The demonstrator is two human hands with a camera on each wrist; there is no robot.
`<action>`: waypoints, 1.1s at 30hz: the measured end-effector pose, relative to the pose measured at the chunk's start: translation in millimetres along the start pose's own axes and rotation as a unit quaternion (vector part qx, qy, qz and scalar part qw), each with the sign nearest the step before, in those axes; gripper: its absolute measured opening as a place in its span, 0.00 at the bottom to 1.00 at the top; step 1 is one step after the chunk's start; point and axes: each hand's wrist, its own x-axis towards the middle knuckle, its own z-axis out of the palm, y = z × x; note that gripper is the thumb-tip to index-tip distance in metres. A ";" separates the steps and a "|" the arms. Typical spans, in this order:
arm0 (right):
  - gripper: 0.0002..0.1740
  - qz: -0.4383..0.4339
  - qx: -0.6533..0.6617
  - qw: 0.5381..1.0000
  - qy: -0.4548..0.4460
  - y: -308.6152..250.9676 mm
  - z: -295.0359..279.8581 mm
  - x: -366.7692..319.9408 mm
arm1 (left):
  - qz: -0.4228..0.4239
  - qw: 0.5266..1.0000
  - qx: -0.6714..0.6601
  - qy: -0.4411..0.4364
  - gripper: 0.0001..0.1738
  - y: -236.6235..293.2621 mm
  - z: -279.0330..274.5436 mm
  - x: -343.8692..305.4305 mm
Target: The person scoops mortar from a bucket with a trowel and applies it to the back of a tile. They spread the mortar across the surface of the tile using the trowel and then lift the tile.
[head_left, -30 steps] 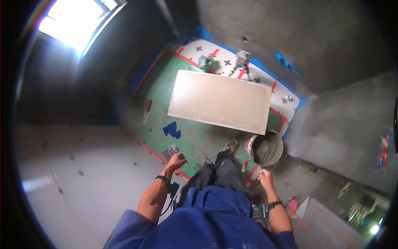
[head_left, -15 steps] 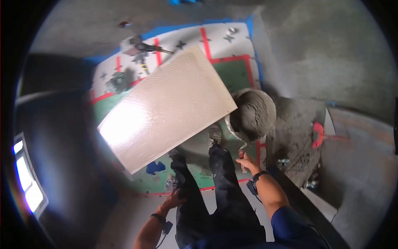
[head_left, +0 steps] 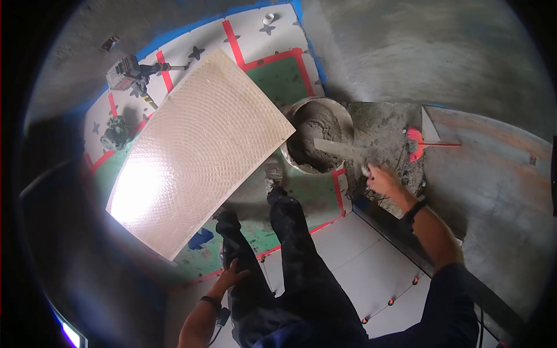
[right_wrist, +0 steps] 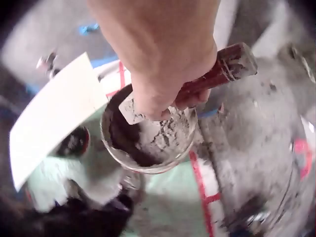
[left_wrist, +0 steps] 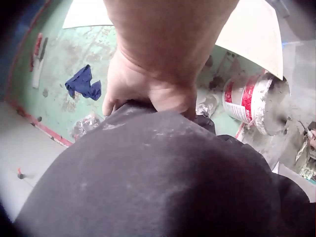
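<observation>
My right hand [head_left: 383, 180] grips the red handle [right_wrist: 217, 71] of a trowel. The trowel's flat blade [head_left: 335, 146] reaches over the bucket [head_left: 350, 124], overlapping the grey mortar [head_left: 316, 129] inside it. Seen from the right wrist, the fingers wrap the handle and hide part of the blade. My left hand [head_left: 232, 275] rests on the dark trouser leg [left_wrist: 143, 163] near the knee, holding nothing. Left of the bucket is a large pale tile [head_left: 200, 151] with curved ridges over its upper face; its right corner comes right up to the bucket's rim.
A power tool [head_left: 125, 74] stands beyond the tile, near a crumpled greenish bag [head_left: 116, 132]. A blue cloth [left_wrist: 84, 83] and a red-handled tool [left_wrist: 37, 59] lie on the green floor. To the right are a red brush-like tool [head_left: 415, 145] and a grey wall [head_left: 418, 58].
The right hand, empty at first, took hold of the trowel and brought its blade over the bucket. The left hand came down onto the leg. The head view turned toward the bucket.
</observation>
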 end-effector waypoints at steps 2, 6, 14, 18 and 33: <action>0.16 -0.025 -0.158 0.987 0.009 -6.8 -32.3 45.9 | -0.009 1.000 -0.018 0.015 0.59 10.6 -8.3 -11.2; 0.18 -0.093 -0.241 0.965 -0.032 -3.4 0.2 162.3 | 0.001 0.994 -0.067 0.084 0.52 32.0 -28.8 -32.5; 0.12 -0.050 0.080 0.993 -0.072 -52.9 118.2 185.0 | 0.005 0.988 -0.029 0.148 0.44 59.2 -26.0 -13.5; 0.14 -0.016 0.184 0.977 -0.102 -59.5 135.4 191.6 | -0.020 0.993 -0.035 0.113 0.43 68.8 -24.8 -10.1; 0.12 -0.006 0.496 0.859 0.126 -48.3 142.5 103.2 | -0.075 0.997 0.021 0.029 0.48 78.1 3.9 -3.1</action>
